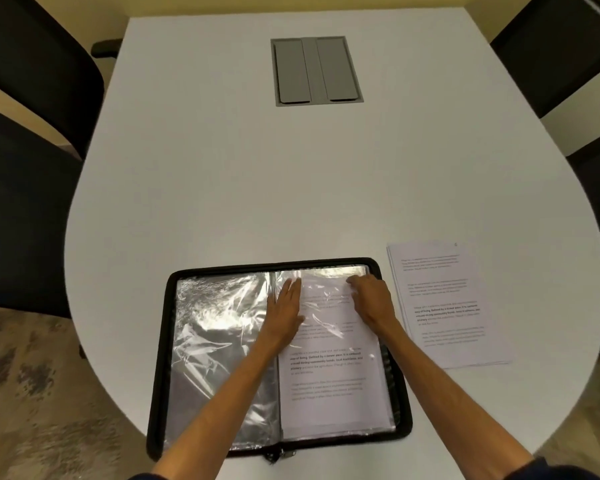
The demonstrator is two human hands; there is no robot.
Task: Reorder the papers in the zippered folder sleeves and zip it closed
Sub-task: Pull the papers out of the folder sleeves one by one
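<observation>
Paper [326, 370] under left hand [286, 308] — right grip [372, 300] pinches its top edge.

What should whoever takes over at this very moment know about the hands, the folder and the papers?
Left hand: flat, pressing the right sleeve.
Right hand: fingers bent at the top of the sheet in that sleeve; grip unclear.
Folder: open flat, unzipped; left sleeve looks empty.
Loose papers: stacked on the table, right of the folder.
Done: one sheet in the right sleeve.
Left: sleeve the rest, zip shut.
</observation>
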